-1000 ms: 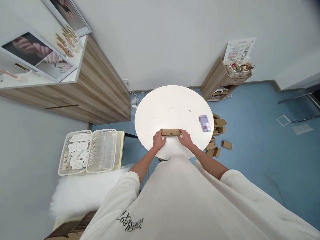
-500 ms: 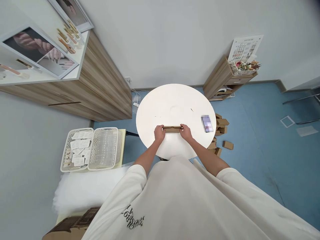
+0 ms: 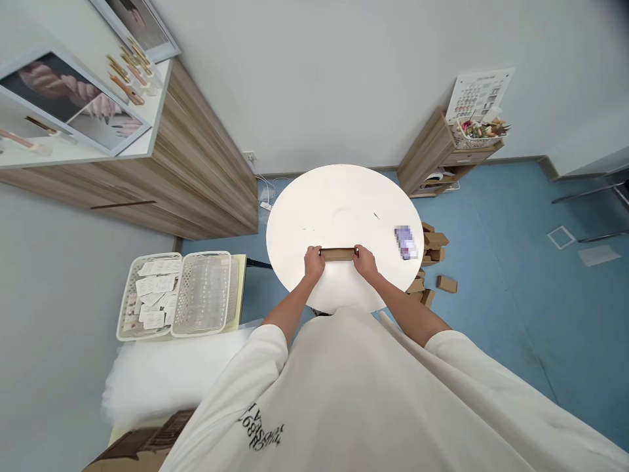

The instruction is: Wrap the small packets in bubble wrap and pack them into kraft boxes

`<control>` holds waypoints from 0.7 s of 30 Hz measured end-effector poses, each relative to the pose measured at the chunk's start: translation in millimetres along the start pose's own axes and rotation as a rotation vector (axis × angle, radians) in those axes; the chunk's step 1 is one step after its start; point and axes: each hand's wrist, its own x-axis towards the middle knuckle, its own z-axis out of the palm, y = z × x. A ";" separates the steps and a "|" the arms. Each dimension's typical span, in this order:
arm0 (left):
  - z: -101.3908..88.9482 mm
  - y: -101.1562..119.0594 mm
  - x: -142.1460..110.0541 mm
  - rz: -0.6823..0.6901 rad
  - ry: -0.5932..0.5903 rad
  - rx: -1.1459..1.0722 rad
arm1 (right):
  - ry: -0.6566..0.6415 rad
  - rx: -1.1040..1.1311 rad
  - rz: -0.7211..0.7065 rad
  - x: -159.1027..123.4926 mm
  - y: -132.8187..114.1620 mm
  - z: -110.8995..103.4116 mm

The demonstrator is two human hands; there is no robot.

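A small flat brown cardboard box (image 3: 337,254) lies on the round white table (image 3: 339,203), near its front edge. My left hand (image 3: 314,263) grips the box's left end with fingers curled. My right hand (image 3: 364,262) grips the right end the same way. The box sits level between both hands, its long side toward me. A blurred phone-like thing (image 3: 405,242) rests on the table to the right of my right hand.
Several small brown boxes (image 3: 428,262) lie scattered on the blue floor right of the table. Two white mesh baskets (image 3: 179,295), one with paper slips, stand to my left. A wooden cabinet (image 3: 196,177) is at back left, a small wooden stand (image 3: 437,157) at back right.
The box was pressed flatter and closed between my hands; both hands shifted slightly up and away from me with it. The view also shifted a little.
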 end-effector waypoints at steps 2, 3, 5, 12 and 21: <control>0.0 -1.3 -0.8 0.028 0.004 -0.004 | -0.017 -0.048 -0.021 0.0 -0.4 -0.3; -0.4 -1.6 -1.4 0.047 0.006 -0.006 | -0.023 -0.071 -0.030 0.0 -0.7 -0.6; -1.4 -1.8 -2.7 0.085 0.008 -0.007 | -0.026 -0.111 -0.050 0.0 -2.0 -1.6; -4.4 -3.2 -5.0 0.118 -0.002 -0.015 | -0.058 -0.221 -0.103 -1.9 -8.5 -8.1; -6.5 -3.1 -9.4 0.183 0.017 0.019 | -0.054 -0.307 -0.155 -3.0 -9.4 -8.2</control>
